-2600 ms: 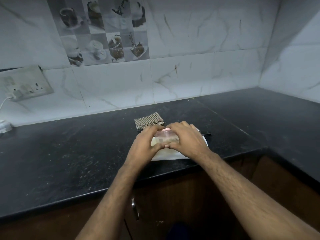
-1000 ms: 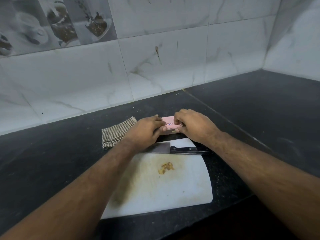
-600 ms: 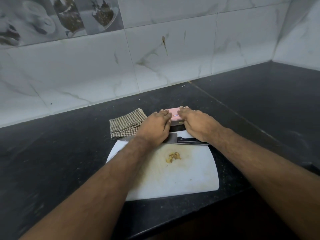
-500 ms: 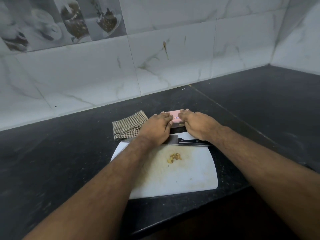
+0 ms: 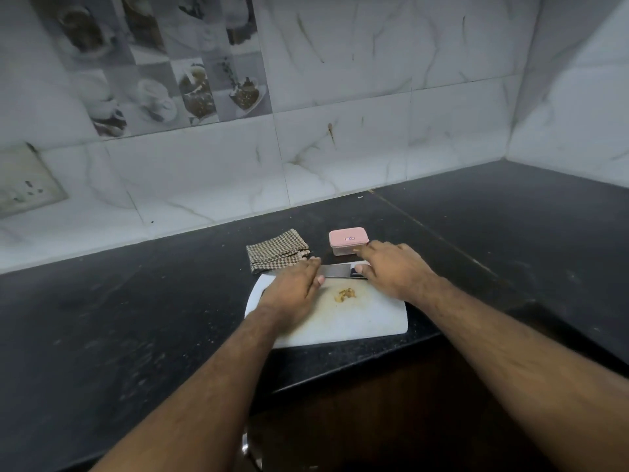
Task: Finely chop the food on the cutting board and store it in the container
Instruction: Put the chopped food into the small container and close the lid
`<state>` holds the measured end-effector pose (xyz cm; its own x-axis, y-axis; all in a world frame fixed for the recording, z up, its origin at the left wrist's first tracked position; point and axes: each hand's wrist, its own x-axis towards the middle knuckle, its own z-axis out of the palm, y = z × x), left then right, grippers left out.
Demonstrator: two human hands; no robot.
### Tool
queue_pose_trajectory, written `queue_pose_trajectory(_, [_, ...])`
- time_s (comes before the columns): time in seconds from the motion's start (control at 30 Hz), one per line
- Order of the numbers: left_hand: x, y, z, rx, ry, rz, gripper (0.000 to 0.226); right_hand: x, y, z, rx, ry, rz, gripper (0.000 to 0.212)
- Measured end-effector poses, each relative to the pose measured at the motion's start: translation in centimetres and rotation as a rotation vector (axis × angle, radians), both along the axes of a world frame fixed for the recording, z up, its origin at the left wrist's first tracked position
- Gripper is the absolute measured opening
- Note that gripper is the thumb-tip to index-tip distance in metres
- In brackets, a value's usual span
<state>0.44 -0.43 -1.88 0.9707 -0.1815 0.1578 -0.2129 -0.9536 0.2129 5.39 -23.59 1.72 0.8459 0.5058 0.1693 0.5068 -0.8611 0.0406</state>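
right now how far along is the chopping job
Done: pink-lidded container stands closed behind the cutting board. In hand: nothing gripped; right hand is over the cleaver handle, left hand beside the blade. Left: a small food pile on the board.

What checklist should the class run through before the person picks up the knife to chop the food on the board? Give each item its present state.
1. Food lies on the cutting board, in a small pile near the middle: ok.
2. Knife within reach, lying flat along the board's far edge: ok.
3. Right hand gripping the handle: not ok, it only covers it.
4. Left hand clear of the blade: not ok, its fingertips are at the blade.
5. Container open to receive food: not ok, pink lid on.
6. Blade sharpness: cannot tell.
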Motion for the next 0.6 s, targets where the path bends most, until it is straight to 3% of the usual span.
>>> queue_pose_trajectory(0.27, [-2.8,-0.6,0.0,0.063,0.101,0.076,0.062,-2.4,-0.2,-2.1,-0.007,0.037,-0.103,0.040])
queue_pose_trajectory(0.5, [-2.0,0.8,0.8,0.142,-0.066,0.069,0.049,-1.1,0.1,-2.4,0.012,0.008,-0.100,0.042])
queue_pose_trajectory(0.6, [-0.7,1.5,1.8,0.230,-0.044,0.068,0.047,-0.2,-0.3,-2.5,0.027,-0.009,-0.063,0.034])
